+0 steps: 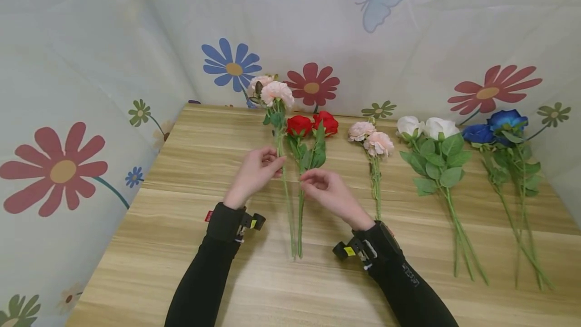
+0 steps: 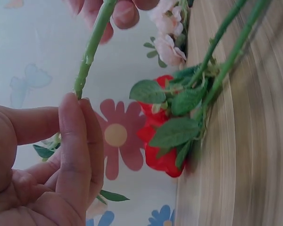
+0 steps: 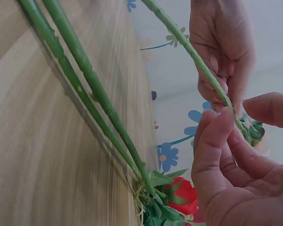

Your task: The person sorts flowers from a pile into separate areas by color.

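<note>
My left hand (image 1: pixel 256 173) pinches the green stem (image 2: pixel 90 52) of a pale pink flower spray (image 1: pixel 277 94) between thumb and fingers. The spray is lifted off the table, its blooms pointing away from me. Just right of that stem, two red roses (image 1: pixel 299 126) with green leaves lie on the table, blooms to the back. My right hand (image 1: pixel 331 193) hovers over the rose stems, fingers loosely bent with nothing visible between them. In the right wrist view, the lifted stem passes behind the fingertips of the right hand (image 3: pixel 240 169).
On the wooden table (image 1: pixel 181 165), to the right, lie more pink flowers (image 1: pixel 379 144), white roses (image 1: pixel 440 128) with broad leaves, and blue roses (image 1: pixel 507 120). Their stems point toward the front. A flower-printed curtain (image 1: pixel 281 24) stands along the back and left edges.
</note>
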Motion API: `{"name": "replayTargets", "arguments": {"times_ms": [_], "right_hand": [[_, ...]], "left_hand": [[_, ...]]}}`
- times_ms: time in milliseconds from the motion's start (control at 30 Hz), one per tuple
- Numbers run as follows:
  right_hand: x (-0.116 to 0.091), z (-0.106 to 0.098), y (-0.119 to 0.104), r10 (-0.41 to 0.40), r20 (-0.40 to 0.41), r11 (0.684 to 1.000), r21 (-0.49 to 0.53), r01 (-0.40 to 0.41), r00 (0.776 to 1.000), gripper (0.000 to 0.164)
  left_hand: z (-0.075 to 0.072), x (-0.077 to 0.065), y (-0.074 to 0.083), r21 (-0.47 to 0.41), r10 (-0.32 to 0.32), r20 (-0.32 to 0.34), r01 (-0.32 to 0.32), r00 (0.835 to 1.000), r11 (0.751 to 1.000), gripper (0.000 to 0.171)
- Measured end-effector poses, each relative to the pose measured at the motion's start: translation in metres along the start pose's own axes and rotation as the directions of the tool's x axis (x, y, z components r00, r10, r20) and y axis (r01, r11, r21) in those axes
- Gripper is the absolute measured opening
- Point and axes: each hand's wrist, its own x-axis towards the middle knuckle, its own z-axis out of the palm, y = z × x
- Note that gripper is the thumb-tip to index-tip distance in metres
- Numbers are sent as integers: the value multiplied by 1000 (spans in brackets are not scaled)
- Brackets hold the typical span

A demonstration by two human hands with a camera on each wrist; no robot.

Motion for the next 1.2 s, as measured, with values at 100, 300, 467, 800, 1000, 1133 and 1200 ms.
{"name": "replayTargets", "arguments": {"times_ms": [100,300,467,800,1000,1133,1200], "right_hand": [[0,2,-1,2,37,1000,29,-3,999,33],[0,6,0,17,63,998,61,-21,998,33],[1,8,2,5,71,997,73,-10,997,36],[1,10,2,-12,51,995,98,7,999,31],[2,10,2,-4,47,994,108,-1,999,30],[1,10,1,-19,54,993,118,12,998,30],[0,9,1,-24,54,992,122,17,998,30]], "left_hand": [[5,1,3,-36,13,0,-13,1000,999,19],[12,2,6,-84,18,6,-18,1000,996,20],[16,1,7,-73,23,12,-22,1000,997,21],[23,3,4,-35,70,25,-69,997,997,20],[24,3,2,-40,81,58,-79,995,996,20],[24,2,1,-32,97,74,-95,993,995,23],[24,2,1,-28,103,80,-101,991,994,26]]}}
